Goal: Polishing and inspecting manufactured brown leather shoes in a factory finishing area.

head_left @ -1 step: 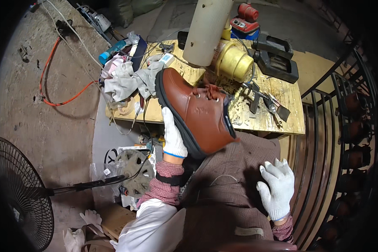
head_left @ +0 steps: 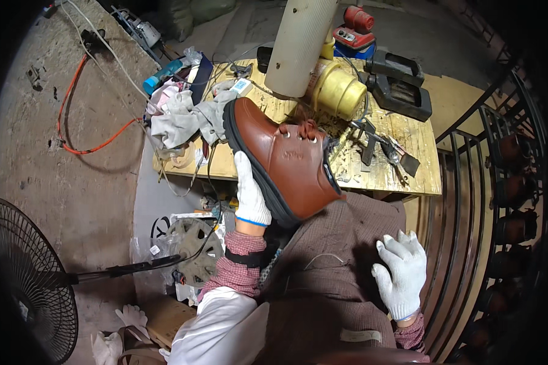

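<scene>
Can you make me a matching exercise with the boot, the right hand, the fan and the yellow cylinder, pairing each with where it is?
Things:
1. boot
2. right hand
3. fan
4. yellow cylinder

Places:
A. on the workbench
B. held in the left hand
C. flat on the brown cloth
D. lower left, on the floor

Pairs: 1-B, 2-C, 3-D, 4-A
</scene>
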`<control>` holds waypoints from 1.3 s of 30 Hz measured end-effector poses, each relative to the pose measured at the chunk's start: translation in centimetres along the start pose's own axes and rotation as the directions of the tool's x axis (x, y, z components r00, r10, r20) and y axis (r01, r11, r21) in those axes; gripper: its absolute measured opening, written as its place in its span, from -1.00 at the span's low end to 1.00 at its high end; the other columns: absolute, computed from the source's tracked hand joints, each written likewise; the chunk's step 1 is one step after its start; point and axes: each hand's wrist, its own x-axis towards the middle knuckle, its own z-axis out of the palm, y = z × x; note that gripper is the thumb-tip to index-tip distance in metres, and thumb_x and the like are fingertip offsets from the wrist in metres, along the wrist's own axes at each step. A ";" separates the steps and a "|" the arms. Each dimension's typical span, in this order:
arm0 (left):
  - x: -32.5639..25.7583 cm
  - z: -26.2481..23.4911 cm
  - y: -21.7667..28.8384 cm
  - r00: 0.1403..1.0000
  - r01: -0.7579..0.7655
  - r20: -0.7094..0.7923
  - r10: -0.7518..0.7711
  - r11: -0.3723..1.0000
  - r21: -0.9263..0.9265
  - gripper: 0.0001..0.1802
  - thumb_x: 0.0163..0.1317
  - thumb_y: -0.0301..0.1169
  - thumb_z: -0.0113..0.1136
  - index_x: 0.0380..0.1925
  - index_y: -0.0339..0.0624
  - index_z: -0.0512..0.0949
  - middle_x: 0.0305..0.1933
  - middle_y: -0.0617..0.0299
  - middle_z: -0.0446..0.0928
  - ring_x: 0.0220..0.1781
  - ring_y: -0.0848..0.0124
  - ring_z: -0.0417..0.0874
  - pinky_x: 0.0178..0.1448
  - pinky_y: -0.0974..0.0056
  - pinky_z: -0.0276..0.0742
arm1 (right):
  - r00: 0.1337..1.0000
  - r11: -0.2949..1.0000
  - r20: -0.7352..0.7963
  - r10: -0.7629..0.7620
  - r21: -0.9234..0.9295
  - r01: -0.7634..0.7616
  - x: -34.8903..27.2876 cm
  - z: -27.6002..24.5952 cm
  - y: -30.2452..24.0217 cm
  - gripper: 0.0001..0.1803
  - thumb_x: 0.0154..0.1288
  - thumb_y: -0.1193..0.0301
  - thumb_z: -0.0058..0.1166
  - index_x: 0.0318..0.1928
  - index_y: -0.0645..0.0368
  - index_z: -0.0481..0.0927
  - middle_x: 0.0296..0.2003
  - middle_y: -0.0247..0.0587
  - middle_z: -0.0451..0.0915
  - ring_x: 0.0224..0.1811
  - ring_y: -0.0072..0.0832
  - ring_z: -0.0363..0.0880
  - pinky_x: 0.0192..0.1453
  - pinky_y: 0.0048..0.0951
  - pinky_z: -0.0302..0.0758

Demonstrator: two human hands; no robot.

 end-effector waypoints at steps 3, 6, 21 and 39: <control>-0.1 2.7 1.3 0.998 -0.056 -0.036 0.059 0.995 0.088 -0.27 0.56 0.17 -0.13 0.52 -0.05 0.24 0.48 0.14 0.39 0.41 0.20 0.51 0.46 0.04 0.48 | 0.999 0.999 -0.017 0.032 -0.011 -0.032 -1.1 0.4 0.3 -0.56 0.03 0.28 0.32 -0.05 0.19 0.76 -0.04 -0.10 0.70 0.15 0.09 0.61 0.46 0.11 0.33; 0.2 3.4 1.5 0.994 -0.086 -0.044 0.095 0.981 0.176 -0.29 0.57 0.12 -0.09 0.52 -0.08 0.26 0.49 0.15 0.38 0.41 0.23 0.51 0.47 0.07 0.46 | 0.996 0.996 -0.023 0.084 -0.018 -0.085 -2.2 0.9 1.0 -0.58 0.04 0.29 0.32 -0.06 0.19 0.76 -0.05 -0.10 0.70 0.15 0.09 0.61 0.46 0.12 0.33; 10.0 6.1 5.6 0.858 -0.476 -0.100 0.505 0.852 0.220 0.05 0.40 -0.17 0.33 0.65 0.16 -0.19 0.51 0.13 0.29 0.37 0.21 0.49 0.33 0.10 0.55 | 0.998 0.998 -0.031 0.063 0.027 -0.062 -0.3 1.7 2.6 -0.59 0.02 0.28 0.34 -0.10 0.21 0.76 -0.07 -0.09 0.70 0.08 0.07 0.63 0.44 0.12 0.36; -4.2 3.1 2.9 0.938 -0.271 -0.173 0.301 0.946 0.179 -0.04 0.46 0.01 0.20 0.64 0.04 -0.12 0.45 0.15 0.35 0.30 0.19 0.54 0.39 0.05 0.51 | 0.764 0.716 0.318 -0.561 -0.278 0.641 9.3 3.9 -6.5 -0.87 -0.01 0.34 0.17 -0.48 0.11 0.65 -0.48 -0.20 0.59 -0.36 -0.28 0.60 -0.23 -0.26 0.47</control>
